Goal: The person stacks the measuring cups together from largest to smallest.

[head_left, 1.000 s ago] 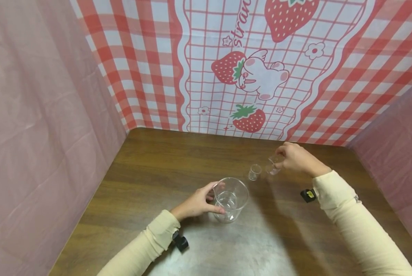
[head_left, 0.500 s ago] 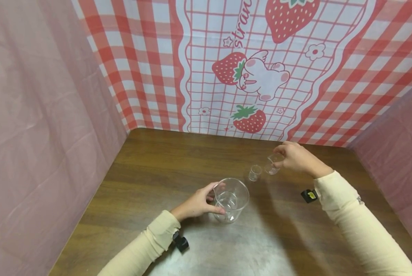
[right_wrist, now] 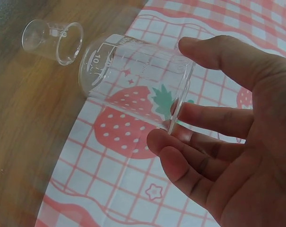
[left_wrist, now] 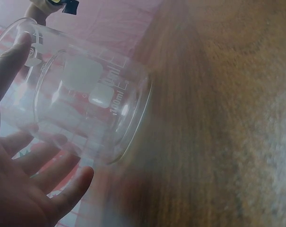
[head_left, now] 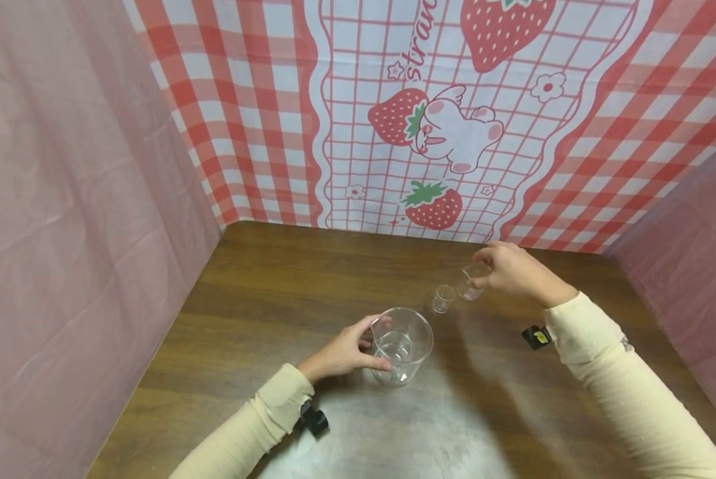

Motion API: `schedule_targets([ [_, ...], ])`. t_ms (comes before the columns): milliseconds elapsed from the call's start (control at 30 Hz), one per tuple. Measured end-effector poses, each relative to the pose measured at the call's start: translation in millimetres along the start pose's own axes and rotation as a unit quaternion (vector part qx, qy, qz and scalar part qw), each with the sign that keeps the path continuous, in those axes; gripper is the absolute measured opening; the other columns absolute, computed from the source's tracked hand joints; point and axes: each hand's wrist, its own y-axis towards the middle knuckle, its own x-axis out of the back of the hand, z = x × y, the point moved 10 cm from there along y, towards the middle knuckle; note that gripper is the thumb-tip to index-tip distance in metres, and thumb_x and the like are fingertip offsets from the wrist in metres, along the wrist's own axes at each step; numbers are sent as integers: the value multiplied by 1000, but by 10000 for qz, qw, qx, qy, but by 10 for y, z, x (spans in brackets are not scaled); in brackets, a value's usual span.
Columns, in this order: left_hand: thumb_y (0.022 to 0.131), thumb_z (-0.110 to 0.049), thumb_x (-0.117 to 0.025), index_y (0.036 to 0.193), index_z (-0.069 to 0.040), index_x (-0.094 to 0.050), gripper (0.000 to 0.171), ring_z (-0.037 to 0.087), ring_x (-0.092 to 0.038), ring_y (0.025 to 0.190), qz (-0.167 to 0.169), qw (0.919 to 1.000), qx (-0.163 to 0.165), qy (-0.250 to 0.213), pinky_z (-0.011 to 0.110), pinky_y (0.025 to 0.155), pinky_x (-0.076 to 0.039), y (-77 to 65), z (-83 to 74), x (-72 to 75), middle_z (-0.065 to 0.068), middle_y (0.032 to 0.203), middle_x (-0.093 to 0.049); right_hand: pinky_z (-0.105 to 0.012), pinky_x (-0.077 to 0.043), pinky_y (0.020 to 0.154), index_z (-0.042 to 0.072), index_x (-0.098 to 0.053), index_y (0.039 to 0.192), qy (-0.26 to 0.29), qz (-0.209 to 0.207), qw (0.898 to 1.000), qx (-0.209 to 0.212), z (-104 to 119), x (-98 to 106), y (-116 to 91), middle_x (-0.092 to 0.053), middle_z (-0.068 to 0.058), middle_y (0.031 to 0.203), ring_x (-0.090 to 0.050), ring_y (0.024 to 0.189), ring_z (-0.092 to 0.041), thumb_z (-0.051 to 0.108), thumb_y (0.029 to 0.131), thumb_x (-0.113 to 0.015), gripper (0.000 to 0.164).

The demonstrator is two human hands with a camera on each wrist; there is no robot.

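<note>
My left hand (head_left: 347, 349) holds a large clear glass beaker (head_left: 420, 346) from its left side, thumb in front and fingers behind. Inside it sits a second beaker (left_wrist: 50, 101), seen through the outer wall in the left wrist view. With thumb and fingertips, my right hand (head_left: 514, 271) grips a small beaker (right_wrist: 133, 78) by its rim; white graduation marks show near its base. Just left of that stands a tiny beaker (head_left: 443, 301), apart from it. Whether the gripped beaker's base touches the table I cannot tell.
A brown wooden table (head_left: 286, 279) carries the glassware. Behind it hangs a red-and-white strawberry cloth (head_left: 358, 133). Pink cloths (head_left: 94, 199) close off the left and right sides.
My right hand has shifted slightly left and away from me with the small beaker, closer to the tiny one. The left hand and large beaker stay in place.
</note>
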Motion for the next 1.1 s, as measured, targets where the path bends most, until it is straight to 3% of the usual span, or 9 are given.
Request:
schedule_targets([
  [667, 77, -18, -83, 144, -8, -41, 80, 29, -55, 126, 5, 10000, 29, 74, 40, 102, -51, 0, 3, -4, 12, 145, -50, -41, -53, 69, -4, -71, 100, -250, -335, 9987, 293, 223, 133, -41, -64, -13, 90, -59, 78, -25, 26, 74, -81, 40],
  [1100, 77, -17, -83, 144, -7, -42, 79, 29, -55, 126, -48, 10000, -2, 22, 41, 102, -50, 0, 8, -4, 12, 145, -51, -41, -54, 70, -2, -71, 100, -5, -461, 9983, 347, 353, 228, -45, -69, -15, 93, -62, 79, -24, 25, 75, -82, 39],
])
